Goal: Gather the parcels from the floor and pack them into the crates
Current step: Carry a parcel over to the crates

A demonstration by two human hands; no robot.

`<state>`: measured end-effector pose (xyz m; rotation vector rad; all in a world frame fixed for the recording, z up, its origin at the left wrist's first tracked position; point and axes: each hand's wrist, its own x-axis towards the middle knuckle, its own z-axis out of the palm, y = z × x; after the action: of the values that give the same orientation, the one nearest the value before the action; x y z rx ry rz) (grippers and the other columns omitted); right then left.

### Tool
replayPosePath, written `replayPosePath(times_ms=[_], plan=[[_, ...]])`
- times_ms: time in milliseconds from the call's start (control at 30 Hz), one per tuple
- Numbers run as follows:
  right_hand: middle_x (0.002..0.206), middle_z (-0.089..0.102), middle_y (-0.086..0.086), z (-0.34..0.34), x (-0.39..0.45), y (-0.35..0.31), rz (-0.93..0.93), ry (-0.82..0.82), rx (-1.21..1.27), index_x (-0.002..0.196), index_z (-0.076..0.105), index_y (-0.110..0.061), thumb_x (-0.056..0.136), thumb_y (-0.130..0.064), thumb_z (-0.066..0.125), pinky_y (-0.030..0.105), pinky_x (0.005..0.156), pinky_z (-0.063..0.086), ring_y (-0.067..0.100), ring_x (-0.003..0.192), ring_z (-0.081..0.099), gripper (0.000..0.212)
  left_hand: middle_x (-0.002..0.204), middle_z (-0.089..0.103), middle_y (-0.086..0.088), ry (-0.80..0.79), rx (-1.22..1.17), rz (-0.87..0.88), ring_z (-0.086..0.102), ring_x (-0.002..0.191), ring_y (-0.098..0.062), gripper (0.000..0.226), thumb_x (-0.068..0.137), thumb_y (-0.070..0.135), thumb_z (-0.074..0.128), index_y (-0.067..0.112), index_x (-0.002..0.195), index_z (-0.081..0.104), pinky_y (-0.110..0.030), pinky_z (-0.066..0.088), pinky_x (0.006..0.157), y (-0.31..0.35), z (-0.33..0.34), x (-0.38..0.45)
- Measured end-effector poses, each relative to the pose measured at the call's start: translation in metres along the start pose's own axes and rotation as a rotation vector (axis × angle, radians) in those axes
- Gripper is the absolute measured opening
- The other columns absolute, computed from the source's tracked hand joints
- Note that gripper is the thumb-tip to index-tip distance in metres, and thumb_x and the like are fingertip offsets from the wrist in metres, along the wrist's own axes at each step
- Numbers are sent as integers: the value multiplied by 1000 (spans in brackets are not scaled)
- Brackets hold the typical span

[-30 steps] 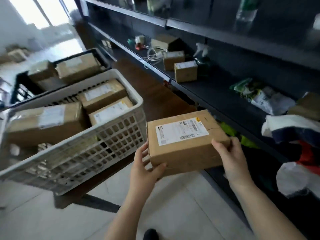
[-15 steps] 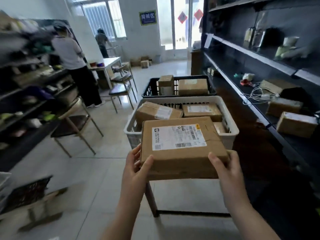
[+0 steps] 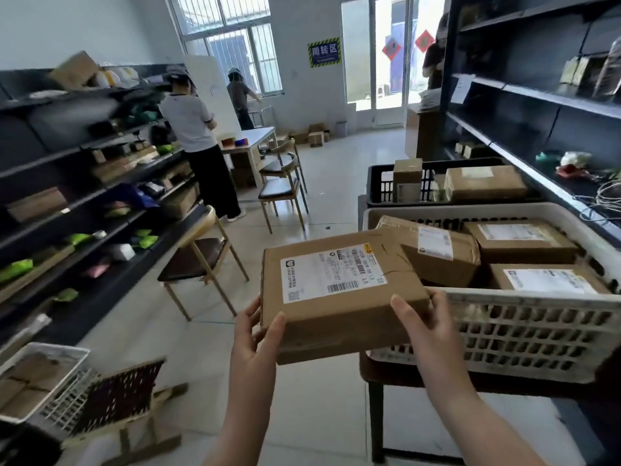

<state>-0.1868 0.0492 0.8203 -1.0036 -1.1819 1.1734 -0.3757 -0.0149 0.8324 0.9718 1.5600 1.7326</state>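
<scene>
I have the left hand (image 3: 250,334) and right hand (image 3: 425,326) clamped in a grip on opposite ends of a labelled cardboard parcel (image 3: 339,294), thumbs on top. The parcel hangs in the air, its far corner over the near left rim of the white crate (image 3: 524,331). That crate, just right of my grip, holds three parcels; a black crate (image 3: 378,183) sits beyond it.

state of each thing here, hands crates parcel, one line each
labelled parcel: held in the air, label up, left of the white crate
left hand: grips the parcel's left corner
right hand: grips its right corner
white crate: holds three parcels, room left
black crate: holds two parcels
</scene>
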Motion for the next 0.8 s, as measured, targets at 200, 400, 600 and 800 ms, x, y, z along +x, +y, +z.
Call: replayPosePath(times_ms=[200,400,600,800], plan=[[83,63,-27,53,46,8,7,78,2,99,51,-34,78,-40,63,-1,50,40,-20,74,55,25,116,54,20,-73,-14,-17,53,103,-1,27,84,37,57,53,105,49,-19,42,72,-8,-15,78],[86,53,-31,113,130,32,25,218,68,83,49,-62,83,-41,61,17,58,41,-5,79,55,24,121,54,15,-117,16,23,53,108,-11,42,68,55,57,56,108,46,-33,46,82,-16,-3,185],[99,57,-17,168,237,56,68,310,148,95,50,-42,83,-37,60,23,66,42,5,90,55,16,115,51,15,-91,43,10,51,103,-13,29,85,29,61,49,102,48,-36,42,86,-23,10,305],[105,61,-4,198,315,61,50,379,121,97,50,-39,81,-41,59,41,81,46,18,97,58,18,116,54,20,-197,2,45,52,101,-2,28,86,32,58,52,103,49,-24,45,73,-26,37,409]])
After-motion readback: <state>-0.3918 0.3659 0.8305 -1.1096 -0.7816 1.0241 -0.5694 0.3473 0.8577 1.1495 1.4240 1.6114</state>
